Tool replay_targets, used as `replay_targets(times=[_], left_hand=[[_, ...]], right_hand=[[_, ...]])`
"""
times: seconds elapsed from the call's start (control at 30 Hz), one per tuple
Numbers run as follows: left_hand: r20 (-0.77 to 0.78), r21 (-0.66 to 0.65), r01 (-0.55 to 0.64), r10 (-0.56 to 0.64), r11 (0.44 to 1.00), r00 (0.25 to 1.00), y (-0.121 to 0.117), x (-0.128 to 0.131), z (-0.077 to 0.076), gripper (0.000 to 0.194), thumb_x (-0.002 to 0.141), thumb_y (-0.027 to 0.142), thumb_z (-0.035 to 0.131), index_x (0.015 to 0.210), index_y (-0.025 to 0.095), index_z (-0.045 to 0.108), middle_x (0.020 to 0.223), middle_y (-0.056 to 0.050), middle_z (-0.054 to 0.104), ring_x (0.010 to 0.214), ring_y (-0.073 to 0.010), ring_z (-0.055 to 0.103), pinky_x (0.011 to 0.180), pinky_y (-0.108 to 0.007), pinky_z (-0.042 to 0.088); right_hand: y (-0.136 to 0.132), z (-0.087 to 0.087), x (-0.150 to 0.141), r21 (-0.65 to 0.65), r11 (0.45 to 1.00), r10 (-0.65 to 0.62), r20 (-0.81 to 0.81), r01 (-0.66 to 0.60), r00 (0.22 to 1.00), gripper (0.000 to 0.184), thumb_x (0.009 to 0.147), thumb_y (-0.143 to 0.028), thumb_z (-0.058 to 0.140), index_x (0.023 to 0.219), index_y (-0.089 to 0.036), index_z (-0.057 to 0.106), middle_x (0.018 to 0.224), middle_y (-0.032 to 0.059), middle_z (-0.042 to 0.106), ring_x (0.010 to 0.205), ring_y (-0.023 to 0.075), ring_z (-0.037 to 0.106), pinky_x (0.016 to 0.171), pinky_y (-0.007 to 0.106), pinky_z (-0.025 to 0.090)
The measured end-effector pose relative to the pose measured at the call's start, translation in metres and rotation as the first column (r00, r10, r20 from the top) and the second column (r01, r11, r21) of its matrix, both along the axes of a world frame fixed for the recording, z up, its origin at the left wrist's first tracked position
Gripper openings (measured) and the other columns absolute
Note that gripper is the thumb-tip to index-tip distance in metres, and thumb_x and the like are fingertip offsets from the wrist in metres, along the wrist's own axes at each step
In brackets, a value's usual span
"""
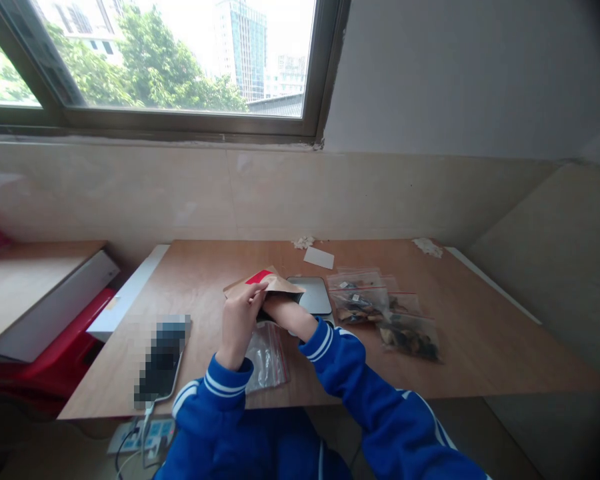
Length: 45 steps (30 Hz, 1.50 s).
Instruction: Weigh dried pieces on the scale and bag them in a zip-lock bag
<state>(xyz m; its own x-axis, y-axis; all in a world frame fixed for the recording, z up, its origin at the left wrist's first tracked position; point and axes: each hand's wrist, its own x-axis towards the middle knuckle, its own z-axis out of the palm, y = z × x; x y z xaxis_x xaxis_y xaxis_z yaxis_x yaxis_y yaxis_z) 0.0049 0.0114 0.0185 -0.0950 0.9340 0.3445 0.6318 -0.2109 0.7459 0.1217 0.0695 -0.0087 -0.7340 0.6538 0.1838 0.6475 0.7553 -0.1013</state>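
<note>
My left hand pinches the edge of a kraft paper envelope with a red patch, held above the wooden table. My right hand lies against the envelope's underside, its fingers hidden behind the paper. Just beyond the envelope sits a flat grey digital scale, partly covered by it. A crumpled clear zip bag lies under my wrists. To the right stand plastic zip bags of dark dried pieces, and another bag sits nearer the table's right.
A phone, pixelated, lies left of my hands, with a cable running to a power strip below the table edge. A white card and paper scraps lie at the back by the tiled wall. A red stool stands left.
</note>
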Motion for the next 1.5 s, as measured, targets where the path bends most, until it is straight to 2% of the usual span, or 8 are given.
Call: replay_targets(times=[0.2, 0.43, 0.67, 0.9, 1.07, 1.27, 1.4, 1.5], left_hand=[[-0.027, -0.014, 0.019, -0.020, 1.000, 0.999, 0.001, -0.005, 0.011, 0.023, 0.090, 0.033, 0.052, 0.098, 0.022, 0.070, 0.091, -0.005, 0.075, 0.076, -0.0191, 0.070, 0.065, -0.025, 0.048], [-0.042, -0.020, 0.059, -0.060, 0.998, 0.997, 0.008, -0.006, 0.016, 0.020, 0.089, 0.031, 0.052, 0.093, 0.020, 0.069, 0.086, -0.005, 0.075, 0.073, -0.0172, 0.069, 0.064, -0.024, 0.048], [-0.087, -0.052, 0.104, -0.108, 0.993, 0.990, 0.011, -0.001, 0.027, 0.018, 0.089, 0.032, 0.053, 0.089, 0.022, 0.069, 0.085, -0.002, 0.075, 0.072, -0.0166, 0.069, 0.064, -0.023, 0.047], [-0.144, -0.054, 0.079, -0.087, 0.995, 0.986, 0.014, 0.001, 0.035, 0.016, 0.089, 0.031, 0.054, 0.091, 0.023, 0.068, 0.088, -0.003, 0.075, 0.078, -0.0187, 0.069, 0.069, -0.026, 0.049], [-0.138, -0.008, 0.120, -0.120, 0.993, 0.983, 0.013, -0.002, 0.037, 0.017, 0.089, 0.030, 0.053, 0.092, 0.022, 0.068, 0.092, -0.004, 0.074, 0.081, -0.0186, 0.070, 0.071, -0.026, 0.051], [-0.003, -0.039, 0.170, -0.170, 0.985, 0.985, 0.019, -0.003, 0.038, 0.016, 0.087, 0.030, 0.056, 0.094, 0.023, 0.069, 0.090, -0.001, 0.075, 0.079, -0.0169, 0.071, 0.069, -0.024, 0.053], [-0.039, -0.017, 0.129, -0.129, 0.992, 0.991, 0.024, -0.002, 0.043, 0.018, 0.089, 0.030, 0.055, 0.094, 0.023, 0.070, 0.092, -0.002, 0.075, 0.081, -0.0175, 0.071, 0.070, -0.025, 0.052], [-0.059, -0.019, 0.095, -0.096, 0.995, 0.994, 0.028, 0.001, 0.049, 0.019, 0.089, 0.028, 0.054, 0.094, 0.022, 0.071, 0.090, -0.002, 0.076, 0.080, -0.0172, 0.071, 0.070, -0.025, 0.052]], right_hand=[[-0.031, 0.031, 0.012, 0.069, 0.995, -0.067, 0.025, 0.065, 0.997, 0.035, 0.088, -0.001, 0.045, 0.119, -0.009, 0.059, 0.120, 0.0162, 0.064, 0.110, 0.0280, 0.061, 0.096, 0.042, 0.050], [-0.042, 0.026, 0.038, 0.159, 0.986, -0.040, -0.017, 0.042, 0.999, 0.027, 0.087, -0.002, 0.049, 0.108, -0.014, 0.061, 0.110, 0.0116, 0.064, 0.106, 0.0252, 0.060, 0.091, 0.041, 0.052], [-0.037, 0.040, 0.058, -0.006, 0.996, 0.086, -0.248, -0.090, 0.965, 0.040, 0.078, 0.009, 0.045, 0.105, -0.015, 0.062, 0.107, 0.0078, 0.064, 0.108, 0.0211, 0.056, 0.097, 0.038, 0.049], [-0.032, 0.052, 0.056, -0.106, 0.991, 0.030, -0.453, -0.087, 0.891, 0.036, 0.084, 0.005, 0.041, 0.103, -0.015, 0.064, 0.107, 0.0100, 0.064, 0.109, 0.0205, 0.057, 0.098, 0.037, 0.048], [-0.032, 0.058, 0.059, -0.136, 0.983, 0.028, -0.549, -0.123, 0.835, 0.030, 0.087, 0.000, 0.044, 0.100, -0.018, 0.065, 0.108, 0.0086, 0.064, 0.112, 0.0197, 0.057, 0.098, 0.037, 0.048], [-0.027, 0.055, 0.068, -0.020, 0.988, 0.110, -0.612, -0.154, 0.784, 0.026, 0.091, -0.005, 0.045, 0.100, -0.019, 0.065, 0.105, 0.0078, 0.065, 0.110, 0.0179, 0.057, 0.097, 0.035, 0.049], [-0.024, 0.048, 0.064, 0.088, 0.990, 0.142, -0.685, -0.112, 0.715, 0.025, 0.094, -0.010, 0.045, 0.102, -0.021, 0.065, 0.103, 0.0069, 0.066, 0.110, 0.0175, 0.057, 0.097, 0.036, 0.049], [-0.021, 0.042, 0.059, 0.108, 0.991, 0.130, -0.727, -0.075, 0.674, 0.026, 0.095, -0.013, 0.044, 0.102, -0.023, 0.066, 0.104, 0.0068, 0.066, 0.110, 0.0181, 0.057, 0.098, 0.039, 0.048]])
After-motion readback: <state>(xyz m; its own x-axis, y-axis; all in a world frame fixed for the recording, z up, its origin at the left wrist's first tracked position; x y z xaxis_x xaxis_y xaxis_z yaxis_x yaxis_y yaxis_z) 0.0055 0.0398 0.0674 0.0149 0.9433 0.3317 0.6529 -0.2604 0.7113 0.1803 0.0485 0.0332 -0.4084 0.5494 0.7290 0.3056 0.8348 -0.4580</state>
